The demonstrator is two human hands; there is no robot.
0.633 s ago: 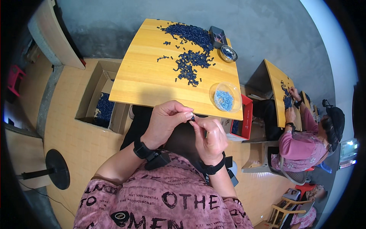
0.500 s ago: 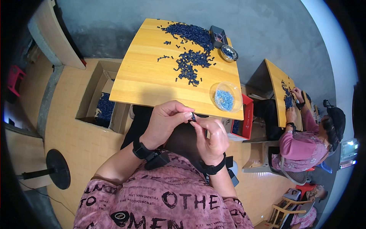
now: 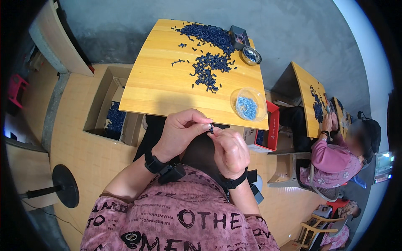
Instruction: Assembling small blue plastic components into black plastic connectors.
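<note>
A small dark piece (image 3: pixel 211 129) is pinched between my two hands, over my lap just short of the table's near edge. My left hand (image 3: pixel 184 131) holds it between thumb and forefinger. On its other side, the fingertips of my right hand (image 3: pixel 231 151) close against it; the other fingers are curled in. Many similar short dark-blue pieces lie in a large pile (image 3: pixel 207 37) at the table's far side, and a smaller heap (image 3: pixel 206 71) sits nearer. By the near right corner stands a clear round tub (image 3: pixel 260 117) with tiny light-blue parts inside.
The wooden table (image 3: pixel 146 83) also bears a black box (image 3: pixel 239 37) and a metal bowl (image 3: pixel 251 56). An open cardboard box (image 3: pixel 96 119) is on the floor at left, a red-and-white box (image 3: pixel 273 127) at right. A co-worker (image 3: pixel 335 161) sits at another table (image 3: pixel 307 100).
My right hand has turned slightly, its fingers curling closer around the small piece. The co-worker's hands have drawn together at the other table.
</note>
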